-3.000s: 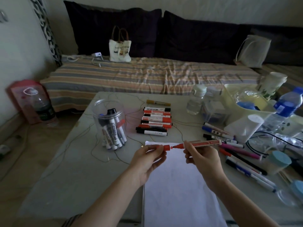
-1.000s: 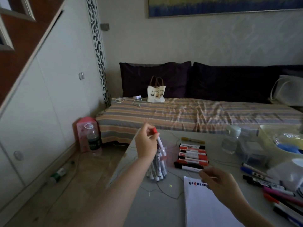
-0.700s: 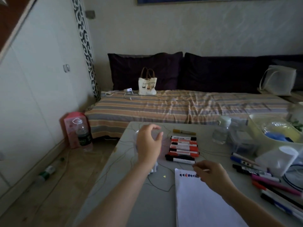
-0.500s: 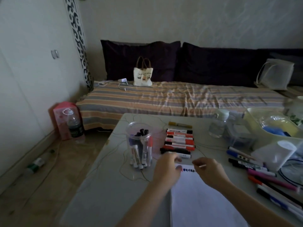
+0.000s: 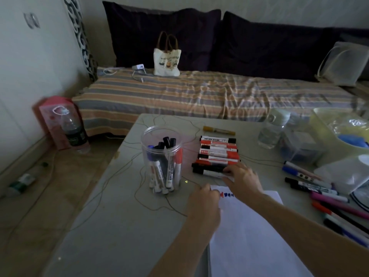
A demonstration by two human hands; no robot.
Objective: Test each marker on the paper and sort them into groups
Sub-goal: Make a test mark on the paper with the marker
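Two hands are seen over the near part of the table (image 5: 111, 222). The right hand (image 5: 242, 177) is stretched forward, its fingertips (image 5: 227, 171) laid on the nearest black-capped marker (image 5: 207, 172) of the sorted row (image 5: 217, 154); whether the marker is pinched or only touched cannot be told. The left hand (image 5: 203, 200) is held at the top left corner of the paper (image 5: 257, 236), fingers curled under; what, if anything, is held in it is hidden.

Small red and blue test marks (image 5: 226, 194) are visible along the paper's top edge, between the two hands.

The markers are judged light, stiff and smooth-barrelled, so that they can roll on the table once nudged. A pinch at mid-barrel is advised for lifting one; the cap end is better left alone until uncapping is wanted, as a cap may pull off. The paper is thin and will slide unless it is pressed down.

Just left of the row, a clear plastic jar (image 5: 162, 160) is stood upright without a lid, holding several markers on end, blue, black and red caps among them. One yellow-capped marker (image 5: 218, 130) is laid apart behind the row. More loose markers (image 5: 319, 188) are spread at the right. Further right, a pale yellow tub (image 5: 327, 128) is filled with crumpled plastic and something blue. A clear bottle (image 5: 272, 129) is stood beside it.
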